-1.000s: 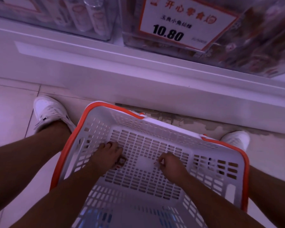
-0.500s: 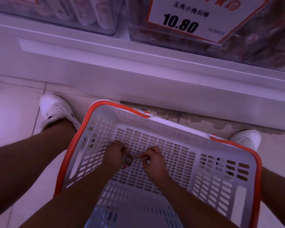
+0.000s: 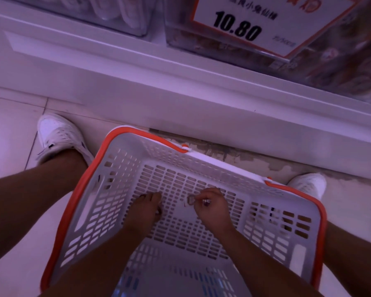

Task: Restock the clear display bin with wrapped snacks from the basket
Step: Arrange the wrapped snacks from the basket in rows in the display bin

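A white slotted basket [image 3: 107, 189] with an orange rim stands on the floor between my feet. Both hands are down on its floor. My left hand [image 3: 147, 207] has its fingers curled over small wrapped snacks that are mostly hidden under it. My right hand [image 3: 211, 205] pinches a small wrapped snack [image 3: 190, 200] at its fingertips, just above the basket floor. The clear display bin [image 3: 321, 67] with dark wrapped snacks and a 10.80 price card [image 3: 266, 24] sits on the shelf above, at the top right.
A white shelf ledge [image 3: 180, 86] runs across in front of the basket. Another clear bin [image 3: 107, 13] with pale packets sits at the top left. My white shoes [image 3: 58, 136] [image 3: 308, 184] flank the basket on the tiled floor.
The two hands met in the middle of the basket floor, then drew apart; the right hand now holds a small snack. The view has dropped closer to the basket.
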### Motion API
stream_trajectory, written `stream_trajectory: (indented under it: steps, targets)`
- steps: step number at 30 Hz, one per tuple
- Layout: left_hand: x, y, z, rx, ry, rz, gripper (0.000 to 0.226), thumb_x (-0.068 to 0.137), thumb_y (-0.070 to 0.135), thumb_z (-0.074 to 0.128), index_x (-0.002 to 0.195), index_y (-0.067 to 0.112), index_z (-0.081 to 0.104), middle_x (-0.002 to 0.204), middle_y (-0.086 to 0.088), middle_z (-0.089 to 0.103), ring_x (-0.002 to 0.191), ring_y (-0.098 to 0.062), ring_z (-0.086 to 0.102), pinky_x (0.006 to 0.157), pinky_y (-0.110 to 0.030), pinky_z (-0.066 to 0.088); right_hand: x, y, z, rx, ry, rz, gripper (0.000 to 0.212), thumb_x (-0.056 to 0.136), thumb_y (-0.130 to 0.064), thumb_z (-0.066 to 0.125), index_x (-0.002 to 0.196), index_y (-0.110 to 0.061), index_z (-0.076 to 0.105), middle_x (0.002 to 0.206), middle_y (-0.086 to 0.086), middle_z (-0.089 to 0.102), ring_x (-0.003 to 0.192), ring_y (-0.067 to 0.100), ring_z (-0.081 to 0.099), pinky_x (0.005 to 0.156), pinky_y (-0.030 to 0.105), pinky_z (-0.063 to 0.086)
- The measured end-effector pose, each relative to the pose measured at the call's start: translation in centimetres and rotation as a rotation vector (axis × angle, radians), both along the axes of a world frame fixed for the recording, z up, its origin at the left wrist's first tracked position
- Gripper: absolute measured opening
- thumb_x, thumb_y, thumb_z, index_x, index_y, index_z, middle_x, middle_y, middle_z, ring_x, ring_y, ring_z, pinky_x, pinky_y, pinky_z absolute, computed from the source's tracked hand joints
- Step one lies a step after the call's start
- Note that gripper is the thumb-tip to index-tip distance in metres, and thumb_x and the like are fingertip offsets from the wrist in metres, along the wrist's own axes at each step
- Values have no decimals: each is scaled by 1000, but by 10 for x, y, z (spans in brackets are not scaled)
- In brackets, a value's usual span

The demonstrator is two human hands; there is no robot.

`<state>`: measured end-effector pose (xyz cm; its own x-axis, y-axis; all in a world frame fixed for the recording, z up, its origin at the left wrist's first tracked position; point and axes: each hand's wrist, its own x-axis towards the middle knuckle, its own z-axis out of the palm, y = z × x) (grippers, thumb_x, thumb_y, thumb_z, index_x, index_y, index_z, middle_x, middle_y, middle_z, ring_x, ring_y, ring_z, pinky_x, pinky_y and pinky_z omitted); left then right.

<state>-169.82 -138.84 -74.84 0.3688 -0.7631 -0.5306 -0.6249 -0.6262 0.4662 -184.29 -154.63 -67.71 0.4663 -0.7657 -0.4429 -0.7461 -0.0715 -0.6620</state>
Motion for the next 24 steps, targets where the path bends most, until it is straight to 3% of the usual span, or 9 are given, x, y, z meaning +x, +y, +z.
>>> stream_trajectory:
  steps: [4,8,10,13,15,17,19,21,24]
  targets:
    - [3,0,5,27,35,39,39,70,13,80,105,6,65,112,-14,63,101,-37,60,88,-40,49,5,4,-8,77,78,-124,11,78,4,70,71,-4,74,78,14,70,82,30,65,82,39,53]
    - [1,1,5,75,138,174,31,65,1,78,91,6,63,102,-13,59,85,-29,62,75,-34,51,3,13,-11,269,138,-241,19,78,9,64,90,-5,70,89,13,70,88,29,67,85,40,55]
    - [5,-9,13,69,131,225,11,81,2,68,84,9,60,87,-10,59,73,-22,61,63,-31,52,2,15,-10,399,131,-336,28,78,12,68,102,-1,70,92,15,69,91,29,67,86,39,55]
    - [16,-26,22,39,415,552,25,97,11,51,74,19,54,70,-3,47,59,-16,48,45,-21,45,7,11,6,649,72,-533,34,75,17,70,106,3,72,87,14,70,75,27,67,70,35,59]
    - [28,-46,50,46,536,569,17,88,12,71,79,20,58,71,1,59,60,-11,58,50,-22,49,19,4,27,810,-32,-598,36,76,20,65,106,2,73,91,18,72,74,29,67,64,33,56]
    - [36,-65,80,-21,653,790,15,77,7,83,80,12,69,69,-2,71,54,-8,66,53,-25,53,34,-2,50,912,-155,-610,35,78,20,59,100,0,76,94,21,72,75,30,66,64,34,54]
    - [39,-78,118,-171,722,880,12,76,7,83,80,12,73,73,-4,73,60,-10,69,52,-23,54,47,-3,82,914,-227,-534,32,80,17,58,96,-4,76,86,19,72,66,26,65,62,33,54]
    - [37,-90,153,-286,801,918,12,78,7,82,73,11,72,70,-7,71,62,-18,67,52,-24,53,57,1,107,827,-215,-432,24,81,6,69,102,-4,72,84,18,73,62,22,64,58,29,54]
    - [30,-91,218,-438,779,958,10,85,13,77,79,6,72,71,-14,68,61,-23,62,50,-25,50,60,12,154,642,-303,-374,24,80,-13,80,99,-3,70,80,13,74,63,16,64,53,25,50]
